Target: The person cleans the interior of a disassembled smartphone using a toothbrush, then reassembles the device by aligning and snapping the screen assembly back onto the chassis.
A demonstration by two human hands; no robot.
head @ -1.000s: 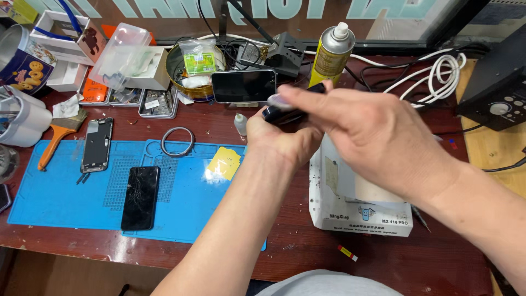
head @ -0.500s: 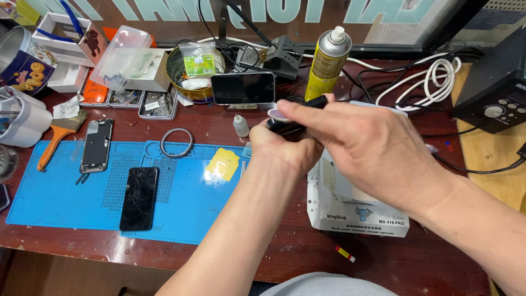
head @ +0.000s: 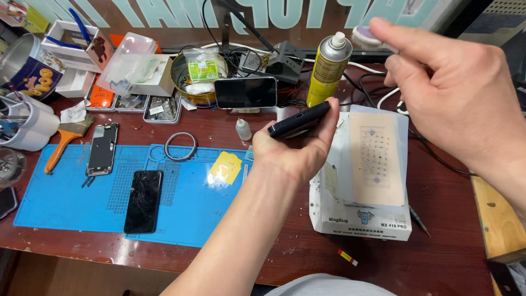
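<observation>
The dark phone (head: 300,120) sits at the centre of the frame, held edge-on above the wooden bench in the left hand (head: 293,148), whose fingers curl up around its far side while the thumb props the near edge. That grip looks light, so the phone could tip off the fingertips and fall onto the white box-shaped machine (head: 359,216) just right of it or onto the bench, most likely if the wrist rolls further. The right hand (head: 455,98) is raised in the upper right of the frame, fingers loosely bent, pinching something small and pale (head: 362,36) at its tips; what that is cannot be told. Being so small, it could slip free and vanish among the clutter. Just behind the phone, a yellow spray can (head: 327,68) stands upright at the upper centre, and a careless swing of either hand might knock it over into the cables. On the blue mat (head: 66,203) at lower left lie a cracked black phone (head: 143,200) and an opened phone frame (head: 102,149), well clear of both hands.
</observation>
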